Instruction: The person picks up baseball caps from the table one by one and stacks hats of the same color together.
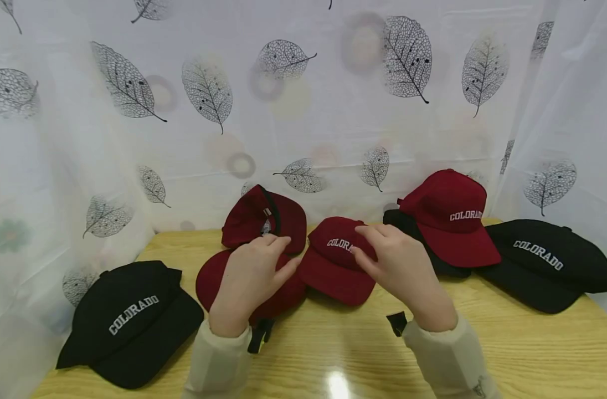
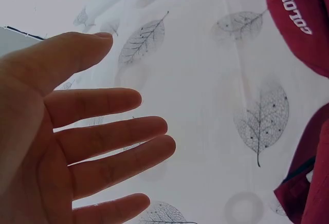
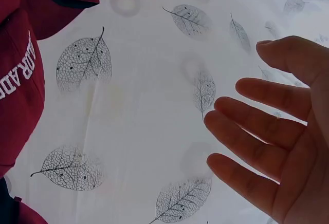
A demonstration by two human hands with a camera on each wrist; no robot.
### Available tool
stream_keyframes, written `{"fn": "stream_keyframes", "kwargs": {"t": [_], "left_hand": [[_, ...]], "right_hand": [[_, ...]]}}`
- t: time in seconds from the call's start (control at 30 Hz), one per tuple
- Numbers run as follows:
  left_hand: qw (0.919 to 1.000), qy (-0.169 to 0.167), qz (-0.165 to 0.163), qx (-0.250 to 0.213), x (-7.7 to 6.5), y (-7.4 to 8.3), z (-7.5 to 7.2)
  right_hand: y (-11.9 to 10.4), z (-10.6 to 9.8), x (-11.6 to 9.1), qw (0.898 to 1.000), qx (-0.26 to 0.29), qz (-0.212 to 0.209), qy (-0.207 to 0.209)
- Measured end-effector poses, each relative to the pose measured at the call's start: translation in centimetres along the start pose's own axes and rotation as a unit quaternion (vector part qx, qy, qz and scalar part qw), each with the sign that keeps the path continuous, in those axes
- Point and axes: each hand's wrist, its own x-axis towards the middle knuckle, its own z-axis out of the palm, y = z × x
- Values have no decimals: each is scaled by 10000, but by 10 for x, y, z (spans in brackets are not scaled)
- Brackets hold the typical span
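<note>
Both hands hover over the wooden table with nothing in them. My left hand (image 1: 251, 271) overlaps a red cap (image 1: 216, 277) in the head view, partly hiding it. Its fingers (image 2: 118, 136) are spread and straight in the left wrist view. Over the right side of a red COLORADO cap (image 1: 335, 257) hangs my right hand (image 1: 398, 263), covering the end of the lettering. The right wrist view shows that palm with relaxed, parted fingers (image 3: 257, 126). Behind the left hand a further red cap (image 1: 293, 219) lies tipped, its inside showing.
A black COLORADO cap (image 1: 129, 316) sits at the left of the table (image 1: 333, 349). To the right, a red cap (image 1: 448, 210) rests on a black cap (image 1: 463, 271), beside another black COLORADO cap (image 1: 548, 257). A white leaf-print curtain (image 1: 333, 122) hangs behind and at both sides.
</note>
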Motion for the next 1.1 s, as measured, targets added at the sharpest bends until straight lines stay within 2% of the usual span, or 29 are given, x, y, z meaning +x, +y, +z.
{"fn": "stream_keyframes", "kwargs": {"t": [0.2,0.7,1.1], "left_hand": [[10000,-7,14,-16,0,1,0],[10000,-86,-24,14,0,0,3],[10000,-78,-19,-32,-1,-1,3]], "right_hand": [[-4,12,1,9996,-43,-275,-49],[-11,39,-1,9966,-105,-558,-601],[-20,63,-5,9857,-434,-469,-1558]]}}
